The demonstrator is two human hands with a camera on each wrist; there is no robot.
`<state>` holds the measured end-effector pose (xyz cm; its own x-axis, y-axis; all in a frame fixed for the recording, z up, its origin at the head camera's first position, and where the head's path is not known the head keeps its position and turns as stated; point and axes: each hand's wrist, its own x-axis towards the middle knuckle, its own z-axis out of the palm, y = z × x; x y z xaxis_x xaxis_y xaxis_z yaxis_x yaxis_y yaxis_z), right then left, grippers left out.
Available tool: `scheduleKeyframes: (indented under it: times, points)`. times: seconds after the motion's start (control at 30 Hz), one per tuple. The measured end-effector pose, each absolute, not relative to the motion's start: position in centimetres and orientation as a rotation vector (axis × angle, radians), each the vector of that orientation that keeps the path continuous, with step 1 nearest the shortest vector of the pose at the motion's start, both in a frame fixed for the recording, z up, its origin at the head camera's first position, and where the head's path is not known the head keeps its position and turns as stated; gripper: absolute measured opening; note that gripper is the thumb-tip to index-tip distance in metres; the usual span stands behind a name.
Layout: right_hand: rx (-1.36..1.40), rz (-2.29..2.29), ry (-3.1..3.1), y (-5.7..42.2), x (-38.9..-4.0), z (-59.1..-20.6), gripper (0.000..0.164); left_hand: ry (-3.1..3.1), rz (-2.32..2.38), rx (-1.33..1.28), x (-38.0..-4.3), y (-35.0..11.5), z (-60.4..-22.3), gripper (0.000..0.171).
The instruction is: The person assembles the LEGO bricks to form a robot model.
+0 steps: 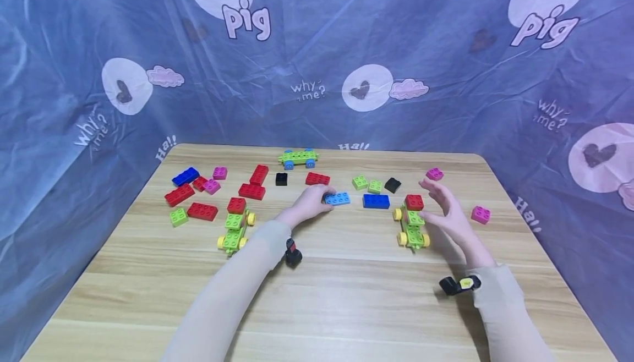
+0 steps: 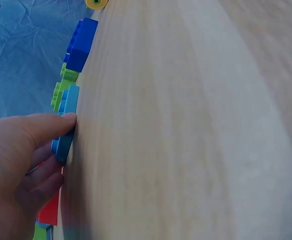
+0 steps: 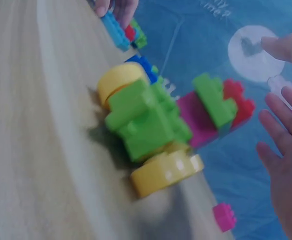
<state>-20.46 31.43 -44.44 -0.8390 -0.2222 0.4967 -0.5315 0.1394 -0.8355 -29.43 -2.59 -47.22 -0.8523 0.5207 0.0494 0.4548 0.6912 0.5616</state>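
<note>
My left hand (image 1: pixel 311 204) is at the left end of a light blue brick (image 1: pixel 338 199), thumb on one side and fingers on the other, pinching it at the tabletop. In the left wrist view the thumb lies over the light blue brick (image 2: pixel 67 120). My right hand (image 1: pixel 449 220) hovers with spread fingers beside the right toy car (image 1: pixel 413 230), holding nothing. That car has a green base, yellow wheels and a red brick (image 1: pixel 414 202) on top; the right wrist view shows a magenta brick (image 3: pixel 195 120) in its stack. A similar left car (image 1: pixel 234 231) stands near my left forearm.
A green car base (image 1: pixel 298 157) with blue wheels stands at the back. A dark blue brick (image 1: pixel 376 201), small green bricks (image 1: pixel 375 186) and a black brick (image 1: pixel 393 185) lie right of my left hand. Several red bricks (image 1: pixel 202 211) lie left. A magenta brick (image 1: pixel 480 214) lies far right.
</note>
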Motion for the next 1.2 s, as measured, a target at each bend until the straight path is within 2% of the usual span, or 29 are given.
scheduleKeyframes:
  times: [0.3,0.67,0.9,1.2]
  points:
    - [0.834,1.672,-2.163,29.3,-20.1,-41.7,0.074,2.778,0.882,0.777,-29.1,-2.9,-46.9,0.048]
    - [0.858,1.529,-2.351,24.3,-20.1,-40.1,0.067,2.729,0.912,0.766,-27.4,-3.3,-45.3,0.049]
    - [0.874,1.433,-2.533,21.1,-20.2,-41.1,0.063,2.705,0.929,0.793,-26.1,-3.8,-44.9,0.048]
    - [0.878,1.527,-2.679,19.0,-20.5,-43.8,0.060,2.672,0.927,0.845,-24.0,-4.8,-44.4,0.046]
